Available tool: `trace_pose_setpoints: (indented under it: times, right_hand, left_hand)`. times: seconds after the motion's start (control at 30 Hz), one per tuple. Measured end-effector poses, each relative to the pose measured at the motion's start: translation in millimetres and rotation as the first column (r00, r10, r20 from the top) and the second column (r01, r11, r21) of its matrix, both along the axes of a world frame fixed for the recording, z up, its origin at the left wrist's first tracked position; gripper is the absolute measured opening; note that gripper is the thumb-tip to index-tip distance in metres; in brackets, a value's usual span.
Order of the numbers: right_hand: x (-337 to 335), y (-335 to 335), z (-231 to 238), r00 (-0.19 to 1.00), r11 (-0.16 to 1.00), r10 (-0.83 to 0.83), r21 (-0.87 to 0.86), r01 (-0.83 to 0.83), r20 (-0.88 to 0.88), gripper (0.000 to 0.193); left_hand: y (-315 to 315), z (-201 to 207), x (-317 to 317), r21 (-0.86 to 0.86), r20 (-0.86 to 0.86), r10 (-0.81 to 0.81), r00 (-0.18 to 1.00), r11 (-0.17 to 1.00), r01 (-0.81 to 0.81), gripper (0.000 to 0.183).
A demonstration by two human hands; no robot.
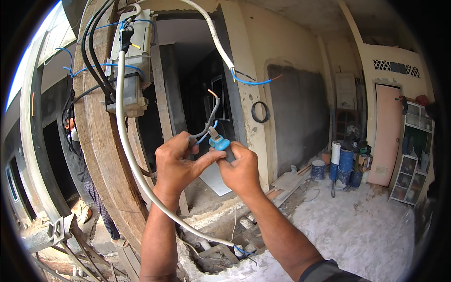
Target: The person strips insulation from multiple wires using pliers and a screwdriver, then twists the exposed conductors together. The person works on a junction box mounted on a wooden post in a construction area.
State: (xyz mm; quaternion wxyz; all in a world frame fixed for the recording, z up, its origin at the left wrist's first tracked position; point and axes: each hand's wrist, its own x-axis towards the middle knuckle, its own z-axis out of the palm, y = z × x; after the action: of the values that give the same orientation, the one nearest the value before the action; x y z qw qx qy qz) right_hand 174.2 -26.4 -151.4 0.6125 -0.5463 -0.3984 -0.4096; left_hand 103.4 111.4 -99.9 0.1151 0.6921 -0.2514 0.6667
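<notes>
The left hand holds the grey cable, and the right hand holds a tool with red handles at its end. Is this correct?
Not quite: the handles are blue, not red. The head view shows the left hand gripping the grey cable, while the right hand holds a tool with blue handles at the cable's end.

- Two bare hands, the left hand (176, 162) and the right hand (240, 168), raised at a building site.
- One blue-handled cutter (219, 142).
- One grey cable end (210, 117).
- One grey electrical box (133, 61) on one wooden post (101, 160).
- One black ring (260, 112) on the wall.
- Three blue buckets (346, 162) stacked near one pink door (388, 136).
- One other person (82, 164) behind the post.
</notes>
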Motion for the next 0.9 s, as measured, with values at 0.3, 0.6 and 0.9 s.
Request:
trace_pose_setpoints:
  times: [0.3,0.6,0.9]
  right_hand:
    - [0.8,12.4,-3.8,0.985,0.991,0.109,0.087,-0.098,-0.131,0.013]
    - [-7.7,20.0,-0.3,0.82,0.849,0.497,0.355,-0.392,-0.283,0.019]
    - [-4.7,-42.9,-27.6,0.965,0.942,0.133,-0.274,-0.194,-0.226,0.018]
  left_hand:
    - [-2.7,-2.3,-1.5,-0.086,0.005,0.019,1.0,0.996,-0.019,0.063]
    - [-8.2,-1.0,6.3,-0.095,0.111,0.02,0.994,0.995,-0.01,0.058]
    - [1.2,-7.0,1.6,-0.1,0.069,-0.269,0.961,0.956,0.275,0.008]
